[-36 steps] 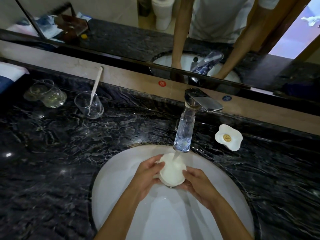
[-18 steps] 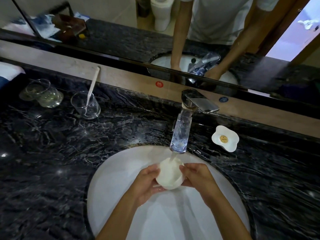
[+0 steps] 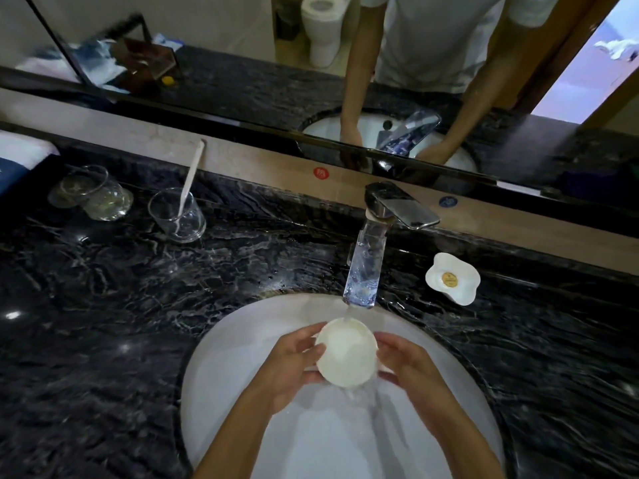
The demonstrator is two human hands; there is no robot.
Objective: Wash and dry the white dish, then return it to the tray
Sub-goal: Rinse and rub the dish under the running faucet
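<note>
Dark marble surrounds the sink (image 3: 221, 375); between them, left hand (image 3: 294, 361) and right hand (image 3: 404, 364) grip the white dish (image 3: 345, 357) under running water. Wet fingers might let it slip.

The faucet (image 3: 363, 267) overhangs the sink (image 3: 221, 375); bare countertop (image 3: 103, 323) lies left.

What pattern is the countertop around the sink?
Black stone with white marble veining, countertop, clear in the head view.
</note>
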